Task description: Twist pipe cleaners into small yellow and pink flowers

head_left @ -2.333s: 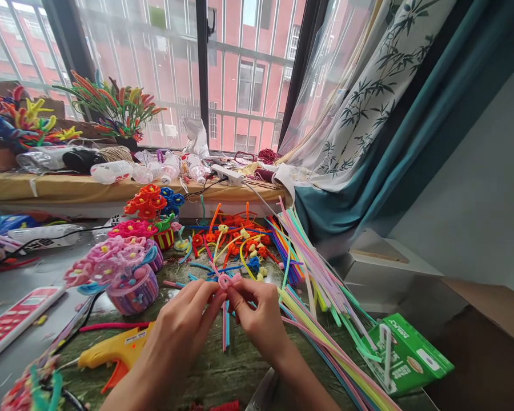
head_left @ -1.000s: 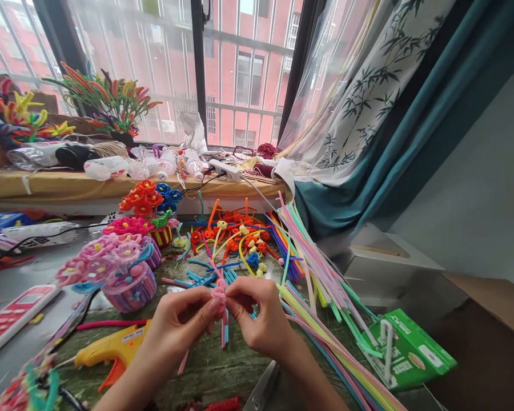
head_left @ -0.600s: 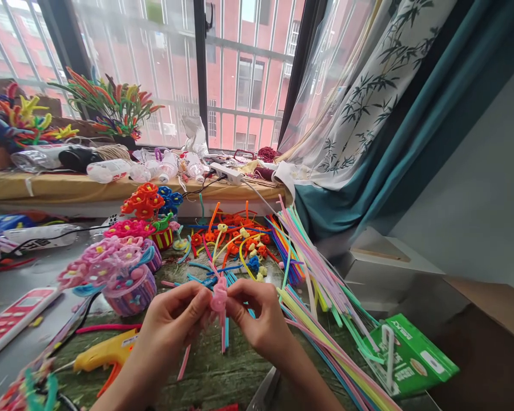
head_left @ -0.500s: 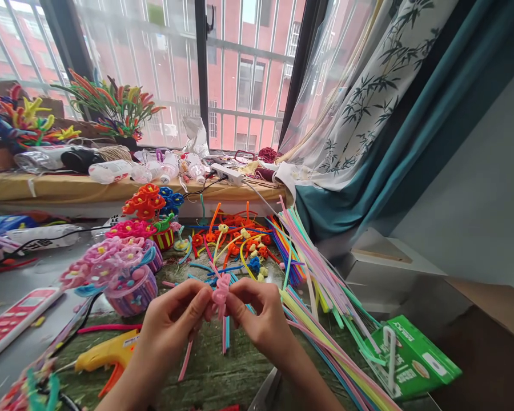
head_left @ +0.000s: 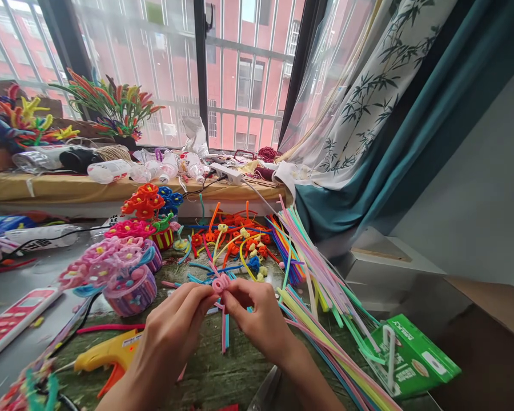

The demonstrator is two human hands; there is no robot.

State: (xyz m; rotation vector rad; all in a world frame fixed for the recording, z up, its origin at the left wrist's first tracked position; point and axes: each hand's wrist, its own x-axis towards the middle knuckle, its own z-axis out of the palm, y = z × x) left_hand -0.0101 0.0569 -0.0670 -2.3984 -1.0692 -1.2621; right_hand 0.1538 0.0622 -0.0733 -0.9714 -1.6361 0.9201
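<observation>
Both my hands meet over the table's front middle. My left hand (head_left: 175,325) and my right hand (head_left: 257,314) pinch a small pink pipe-cleaner flower (head_left: 220,283) between their fingertips. Its coiled pink head sticks up just above my thumbs. A pink stem end pokes out under my left wrist. Loose blue and pink pipe-cleaner pieces (head_left: 225,334) lie on the table right beneath the hands.
A yellow glue gun (head_left: 107,357) lies at the front left. Finished flower pots (head_left: 128,285) stand left of my hands. A long bundle of pastel pipe cleaners (head_left: 325,302) runs along the right, beside a green box (head_left: 411,354). Scissors (head_left: 265,391) lie at the bottom edge.
The pink flower turned in my fingers: its head was upright and stretched between the hands, and now sits as a round coil on top. My hands moved closer together and a little lower.
</observation>
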